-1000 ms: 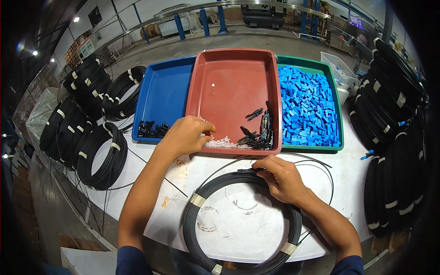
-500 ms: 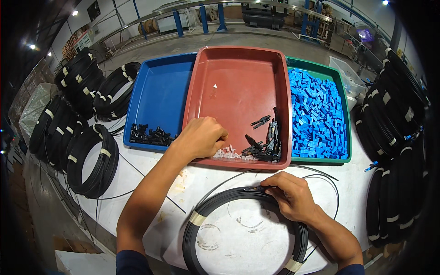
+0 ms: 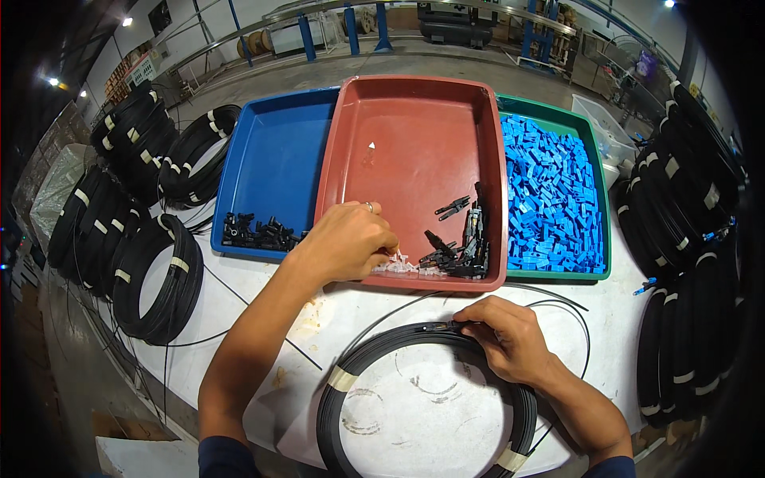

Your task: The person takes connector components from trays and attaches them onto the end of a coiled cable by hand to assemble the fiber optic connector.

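Observation:
My left hand (image 3: 344, 243) reaches over the near wall of the red tray (image 3: 414, 151), fingers curled together beside a heap of small white clips (image 3: 402, 264). Whatever its fingertips pinch is hidden behind the knuckles. My right hand (image 3: 506, 338) grips a slim black connector (image 3: 440, 327) between thumb and fingers. That connector lies along the top of a black cable coil (image 3: 339, 414), bound with pale tape. Black connector bodies (image 3: 470, 247) are heaped in the tray's near right corner.
A blue tray (image 3: 279, 159) with small black parts (image 3: 259, 233) stands left, partly behind the red one. On the right, a green tray (image 3: 602, 191) holds many blue connector pieces (image 3: 550, 199). Taped cable coils stack at the left (image 3: 159, 279) and right (image 3: 677, 342).
My left hand has shifted slightly within the red tray by the white clips, and its back has turned a little. The right hand keeps its hold on the connector.

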A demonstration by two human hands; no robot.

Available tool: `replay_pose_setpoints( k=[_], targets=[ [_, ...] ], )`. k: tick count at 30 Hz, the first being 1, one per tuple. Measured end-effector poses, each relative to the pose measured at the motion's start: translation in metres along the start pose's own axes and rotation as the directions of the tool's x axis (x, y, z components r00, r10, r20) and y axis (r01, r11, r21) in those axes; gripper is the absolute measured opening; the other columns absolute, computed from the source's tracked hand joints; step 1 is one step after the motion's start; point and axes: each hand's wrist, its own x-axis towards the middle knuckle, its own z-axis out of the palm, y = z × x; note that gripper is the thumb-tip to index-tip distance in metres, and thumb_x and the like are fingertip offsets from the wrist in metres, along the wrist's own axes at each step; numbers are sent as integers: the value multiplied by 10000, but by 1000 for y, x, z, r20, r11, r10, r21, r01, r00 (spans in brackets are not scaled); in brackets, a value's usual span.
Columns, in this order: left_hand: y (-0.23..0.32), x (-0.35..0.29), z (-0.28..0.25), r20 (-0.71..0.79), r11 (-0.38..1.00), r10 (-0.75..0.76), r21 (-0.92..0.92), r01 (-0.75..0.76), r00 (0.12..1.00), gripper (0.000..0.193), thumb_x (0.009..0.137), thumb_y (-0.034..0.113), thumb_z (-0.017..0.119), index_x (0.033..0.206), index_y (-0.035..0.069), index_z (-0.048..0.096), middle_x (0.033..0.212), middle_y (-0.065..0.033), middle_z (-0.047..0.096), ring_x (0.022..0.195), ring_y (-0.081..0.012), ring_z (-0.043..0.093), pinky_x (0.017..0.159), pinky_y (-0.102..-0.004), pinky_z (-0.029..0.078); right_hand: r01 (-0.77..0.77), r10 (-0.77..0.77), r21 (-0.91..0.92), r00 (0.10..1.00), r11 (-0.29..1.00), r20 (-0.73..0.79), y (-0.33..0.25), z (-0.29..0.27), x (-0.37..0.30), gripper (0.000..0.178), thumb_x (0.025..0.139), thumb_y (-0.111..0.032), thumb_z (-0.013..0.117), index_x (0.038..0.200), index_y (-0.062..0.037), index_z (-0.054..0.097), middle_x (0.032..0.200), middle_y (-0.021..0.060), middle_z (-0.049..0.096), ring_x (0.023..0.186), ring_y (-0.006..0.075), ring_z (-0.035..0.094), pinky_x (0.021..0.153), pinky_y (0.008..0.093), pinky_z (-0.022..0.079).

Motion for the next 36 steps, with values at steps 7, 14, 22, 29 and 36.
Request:
replay_pose_setpoints(
  k=[7, 14, 22, 29, 36],
  targets=[
    [-3, 4, 10, 37, 1000, -6, -1, 6, 999, 155, 733, 159, 827, 863, 82, 795, 838, -55, 758, 834, -272, 664, 771, -407, 536, 6, -6, -6, 1000, 1000, 2, -1, 0, 1, 171, 864, 21, 719, 1032, -13, 707, 873, 134, 686, 783, 303, 691, 687, 381, 541],
    [-5, 5, 15, 49, 999, -35, -20, 36, 998, 120, 755, 90, 780, 872, 64, 788, 830, -87, 753, 841, -297, 671, 792, -426, 549, 4, -4, -5, 1000, 1000, 4, 0, 0, 1, 166, 867, 13, 722, 1030, -16, 708, 877, 130, 687, 782, 302, 692, 688, 381, 543],
    [-9, 6, 12, -95, 959, -27, -284, -1, 995, 84, 769, 29, 736, 847, 26, 704, 827, -93, 714, 830, -283, 668, 703, -364, 554, 11, -11, -16, 1000, 1000, 1, 1, 1, -1, 165, 872, 1, 719, 1032, -37, 705, 882, 119, 682, 781, 304, 684, 689, 391, 535],
    [-4, 3, -4, 24, 813, -272, -529, 243, 962, 133, 855, 41, 739, 981, 14, 705, 960, -52, 710, 867, -73, 618, 665, -256, 489, 64, -65, -37, 998, 997, -11, 4, 2, -3, 181, 868, 13, 708, 1041, -36, 690, 887, 123, 675, 776, 318, 672, 688, 404, 530],
    [39, -12, 13, -259, 641, -264, -767, -32, 929, 149, 906, 41, 760, 1035, -5, 701, 978, -55, 730, 823, -105, 648, 724, -266, 535, 108, -118, -106, 988, 989, -95, 2, 0, -4, 235, 849, 53, 690, 1068, -28, 665, 937, 135, 682, 813, 338, 681, 702, 415, 537]
  ],
)
